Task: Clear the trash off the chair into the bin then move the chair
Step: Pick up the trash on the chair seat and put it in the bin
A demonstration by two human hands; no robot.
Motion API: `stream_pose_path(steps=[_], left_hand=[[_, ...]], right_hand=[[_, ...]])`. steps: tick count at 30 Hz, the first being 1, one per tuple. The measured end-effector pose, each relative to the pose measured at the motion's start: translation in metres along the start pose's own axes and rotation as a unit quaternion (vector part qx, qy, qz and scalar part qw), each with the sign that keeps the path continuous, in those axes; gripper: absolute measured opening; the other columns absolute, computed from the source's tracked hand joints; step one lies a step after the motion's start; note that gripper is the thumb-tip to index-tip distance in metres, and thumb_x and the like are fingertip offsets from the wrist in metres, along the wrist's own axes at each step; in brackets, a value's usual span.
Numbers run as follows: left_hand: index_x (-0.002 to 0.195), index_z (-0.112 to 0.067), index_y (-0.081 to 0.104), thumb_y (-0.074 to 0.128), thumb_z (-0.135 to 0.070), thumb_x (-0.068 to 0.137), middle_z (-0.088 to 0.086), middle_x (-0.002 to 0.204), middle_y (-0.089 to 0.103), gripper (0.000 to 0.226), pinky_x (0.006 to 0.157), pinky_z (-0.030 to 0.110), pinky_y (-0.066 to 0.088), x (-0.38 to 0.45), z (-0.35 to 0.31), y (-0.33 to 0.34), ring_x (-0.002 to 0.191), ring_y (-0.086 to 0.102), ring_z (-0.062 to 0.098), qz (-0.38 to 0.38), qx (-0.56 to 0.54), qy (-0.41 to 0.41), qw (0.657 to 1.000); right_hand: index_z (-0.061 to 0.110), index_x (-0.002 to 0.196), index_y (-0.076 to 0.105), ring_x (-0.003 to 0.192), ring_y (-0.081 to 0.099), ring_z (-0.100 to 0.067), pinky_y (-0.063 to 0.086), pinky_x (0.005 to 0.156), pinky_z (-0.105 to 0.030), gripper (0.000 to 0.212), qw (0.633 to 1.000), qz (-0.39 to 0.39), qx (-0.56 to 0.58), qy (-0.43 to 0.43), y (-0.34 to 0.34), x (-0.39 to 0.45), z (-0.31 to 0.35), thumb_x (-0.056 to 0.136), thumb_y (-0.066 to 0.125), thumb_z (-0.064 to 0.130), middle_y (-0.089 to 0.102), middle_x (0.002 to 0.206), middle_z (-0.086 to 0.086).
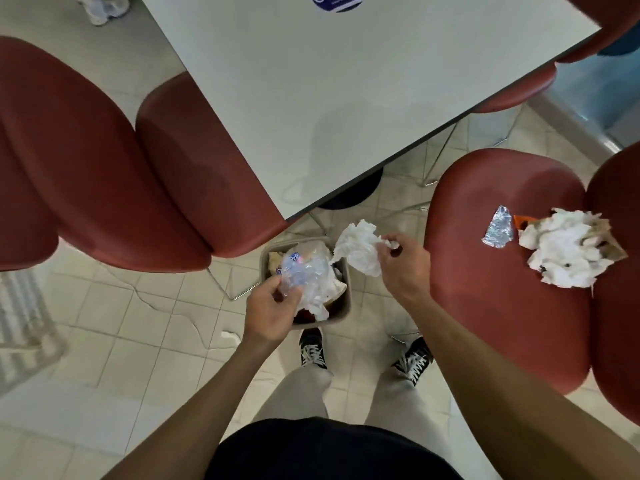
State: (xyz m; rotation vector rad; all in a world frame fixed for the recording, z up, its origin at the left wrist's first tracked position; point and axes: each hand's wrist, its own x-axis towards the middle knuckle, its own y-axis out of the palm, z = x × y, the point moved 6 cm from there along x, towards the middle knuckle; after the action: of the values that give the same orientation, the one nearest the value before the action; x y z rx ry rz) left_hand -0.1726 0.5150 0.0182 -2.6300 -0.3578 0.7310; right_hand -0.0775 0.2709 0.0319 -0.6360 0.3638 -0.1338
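Left hand grip clutches a crumpled clear plastic bottle; right hand grip pinches a crumpled white tissue, both over the small beige bin. Remaining paper wad and foil scrap on the red chair: light, soft; pinch anywhere.

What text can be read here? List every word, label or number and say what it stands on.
"Clay", cut off by the frame edge: blue round sticker on the table; a smaller line under it is too blurred to read.
Blue print on the clear plastic wrapper held by the left hand: too blurred to read.
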Motion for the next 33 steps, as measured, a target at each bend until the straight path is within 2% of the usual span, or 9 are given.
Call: stream_pose_path(steps=[2, 5, 10, 14, 17, 21, 24, 28, 33], left_hand=[[0.073, -0.001, 0.06, 0.063, -0.03, 0.076, 0.017, 0.068, 0.06, 0.029, 0.06, 0.036, 0.046, 0.009, 0.013, -0.004, 0.061, 0.048, 0.014, -0.006, 0.014, -0.011, 1.0], [0.068, -0.003, 0.057, 0.066, -0.017, 0.081, 0.002, 0.058, 0.053, 0.021, 0.057, 0.03, 0.04, 0.026, 0.031, -0.005, 0.056, 0.045, 0.013, -0.005, 0.031, -0.038, 0.999], [0.087, -0.016, 0.061, 0.064, -0.02, 0.081, 0.003, 0.075, 0.067, 0.008, 0.056, 0.024, 0.042, 0.051, 0.052, 0.002, 0.064, 0.057, 0.015, -0.003, 0.031, -0.099, 0.995], [0.1, -0.019, 0.049, 0.064, -0.021, 0.082, 0.001, 0.085, 0.063, 0.023, 0.068, 0.032, 0.048, 0.07, 0.064, 0.012, 0.079, 0.061, 0.023, -0.002, 0.073, -0.109, 0.991], [0.108, -0.013, 0.046, 0.064, -0.021, 0.084, 0.011, 0.101, 0.065, 0.031, 0.074, 0.04, 0.051, 0.083, 0.073, 0.021, 0.091, 0.062, 0.033, 0.004, 0.149, -0.102, 0.983], [0.121, -0.011, 0.04, 0.065, -0.02, 0.086, 0.015, 0.113, 0.063, 0.044, 0.077, 0.044, 0.05, 0.093, 0.075, 0.03, 0.1, 0.062, 0.038, 0.021, 0.22, -0.084, 0.972], [0.13, -0.019, 0.035, 0.072, -0.024, 0.08, 0.01, 0.125, 0.058, 0.063, 0.08, 0.045, 0.049, 0.091, 0.07, 0.026, 0.105, 0.06, 0.036, 0.025, 0.26, -0.064, 0.963], [0.136, -0.029, 0.025, 0.087, -0.032, 0.061, 0.007, 0.134, 0.046, 0.098, 0.084, 0.049, 0.053, 0.082, 0.057, 0.015, 0.117, 0.051, 0.031, 0.03, 0.266, -0.018, 0.963], [0.14, -0.027, 0.031, 0.086, -0.049, 0.055, 0.008, 0.14, 0.034, 0.104, 0.095, 0.043, 0.047, 0.069, 0.035, 0.004, 0.127, 0.036, 0.028, 0.007, 0.31, 0.031, 0.95]], right_hand=[[0.02, 0.107, 0.067, 0.081, 0.063, -0.015, 0.053, 0.073, -0.029, 0.018, 1.0, 0.016, -0.018, -0.013, 0.019, -0.002, 0.003, 0.09, 0.06, 0.021, 0.067, 0.101, 0.0], [0.019, 0.106, 0.068, 0.084, 0.063, -0.016, 0.054, 0.079, -0.032, 0.018, 0.998, 0.037, -0.049, -0.035, 0.047, -0.006, 0.01, 0.089, 0.062, 0.018, 0.065, 0.105, 0.0], [0.019, 0.111, 0.066, 0.089, 0.061, -0.019, 0.05, 0.08, -0.03, 0.022, 0.989, 0.084, -0.12, -0.027, 0.091, -0.018, 0.004, 0.09, 0.061, 0.02, 0.061, 0.109, -0.001], [0.02, 0.111, 0.066, 0.091, 0.062, -0.024, 0.051, 0.077, -0.032, 0.023, 0.981, 0.11, -0.162, -0.014, 0.118, -0.027, -0.008, 0.089, 0.061, 0.021, 0.058, 0.111, -0.004], [0.02, 0.115, 0.065, 0.096, 0.061, -0.026, 0.051, 0.081, -0.033, 0.028, 0.969, 0.147, -0.2, 0.014, 0.135, -0.032, -0.024, 0.088, 0.061, 0.024, 0.058, 0.117, -0.005], [0.025, 0.128, 0.059, 0.108, 0.059, -0.023, 0.047, 0.086, -0.029, 0.042, 0.935, 0.263, -0.235, 0.046, 0.156, -0.041, -0.038, 0.085, 0.063, 0.027, 0.061, 0.123, -0.005], [0.03, 0.131, 0.056, 0.105, 0.061, -0.023, 0.043, 0.077, -0.023, 0.047, 0.916, 0.313, -0.241, 0.069, 0.157, -0.046, -0.041, 0.085, 0.061, 0.024, 0.065, 0.12, -0.005], [0.036, 0.119, 0.064, 0.087, 0.062, -0.015, 0.046, 0.074, -0.021, 0.039, 0.91, 0.333, -0.231, 0.088, 0.144, -0.042, -0.035, 0.082, 0.06, 0.022, 0.069, 0.112, 0.001], [0.028, 0.098, 0.073, 0.059, 0.054, -0.004, 0.04, 0.052, -0.015, 0.039, 0.921, 0.33, -0.185, 0.088, 0.119, -0.034, -0.012, 0.078, 0.048, 0.006, 0.068, 0.106, 0.0]])
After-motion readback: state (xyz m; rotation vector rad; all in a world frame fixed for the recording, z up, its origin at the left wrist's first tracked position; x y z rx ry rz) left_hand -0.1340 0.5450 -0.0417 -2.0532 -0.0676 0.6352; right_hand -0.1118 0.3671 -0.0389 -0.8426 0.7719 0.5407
